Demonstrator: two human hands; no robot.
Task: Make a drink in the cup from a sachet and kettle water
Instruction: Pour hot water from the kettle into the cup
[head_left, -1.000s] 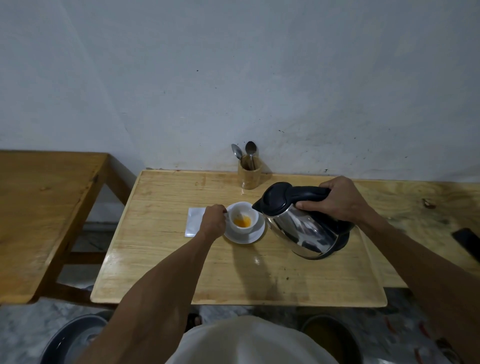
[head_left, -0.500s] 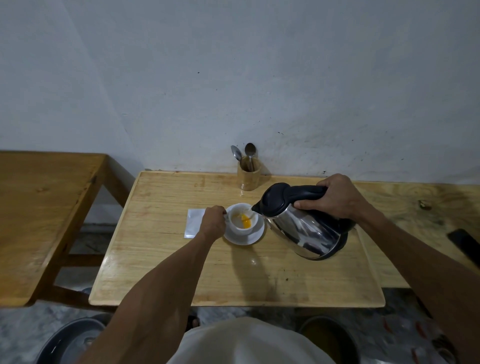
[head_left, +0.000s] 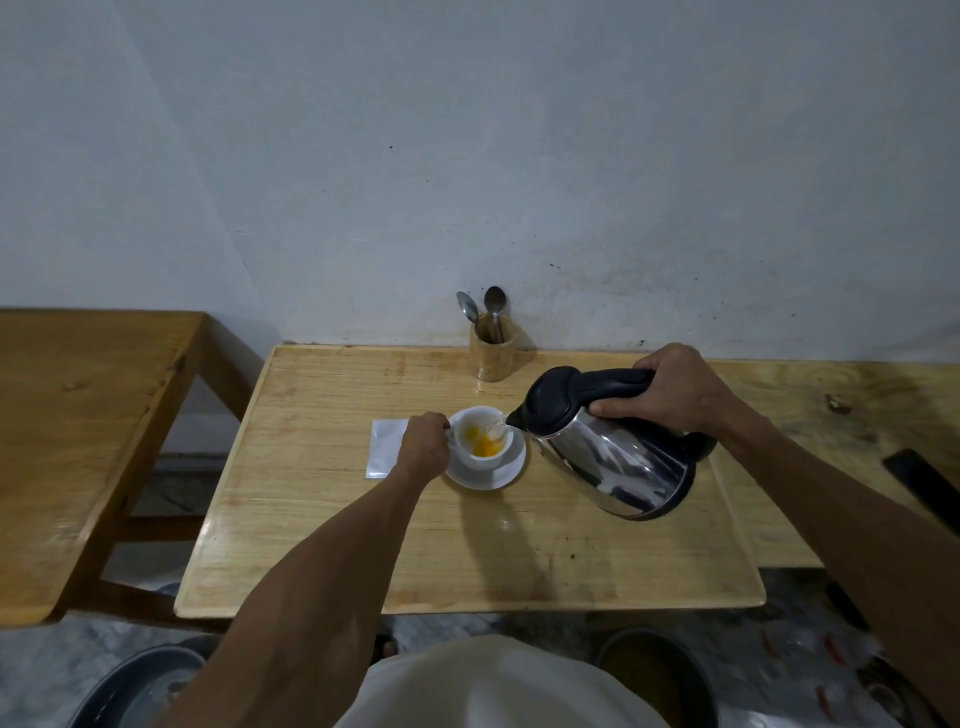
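Kettle tipped over the cup, water entering.

The right hand (head_left: 670, 389) has its fingers clamped round the black handle of the steel kettle (head_left: 613, 452), which is tilted with its spout at the rim of the white cup (head_left: 480, 436); a thin stream runs in over orange powder (part of it already wet). The cup sits on a white saucer (head_left: 488, 473) near the middle of the tabletop (head_left: 467, 561), and the left hand (head_left: 423, 447) has its fingers closed at the cup's left side. A white sachet (head_left: 384, 449) lies flat just left of that hand. A wooden holder (head_left: 493, 351) with two spoons (head_left: 491, 306) stands by the wall.
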